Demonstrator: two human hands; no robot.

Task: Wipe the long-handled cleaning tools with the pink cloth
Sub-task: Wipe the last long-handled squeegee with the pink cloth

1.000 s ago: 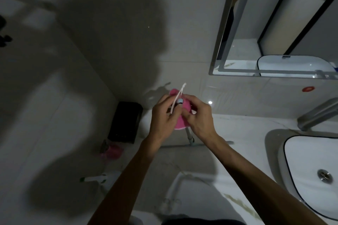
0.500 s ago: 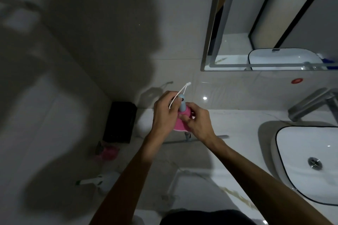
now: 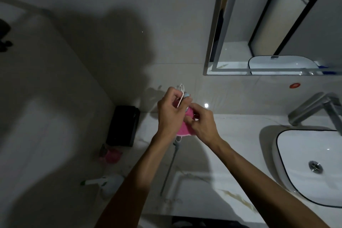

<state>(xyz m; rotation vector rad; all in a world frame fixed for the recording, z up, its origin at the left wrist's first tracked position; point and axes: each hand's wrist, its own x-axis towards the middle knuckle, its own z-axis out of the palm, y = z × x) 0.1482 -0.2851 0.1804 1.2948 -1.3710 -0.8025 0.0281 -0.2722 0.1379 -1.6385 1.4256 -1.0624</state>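
The left hand point(image 3: 171, 114) grips the top of the long-handled tool point(image 3: 173, 161), fingers curled round the handle end and its white hanging loop point(image 3: 181, 96). The right hand point(image 3: 200, 126) pinches the pink cloth point(image 3: 183, 128) around the shaft. Over the last second the cloth has slid down from the handle tip — the tip appears wiped, though dim light obscures it — leaving the shaft hanging above the surface point(image 3: 240, 131).

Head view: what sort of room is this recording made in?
Most likely a bathroom: a white washbasin with a metal faucet set in a marble-look counter, and a wall mirror above it.
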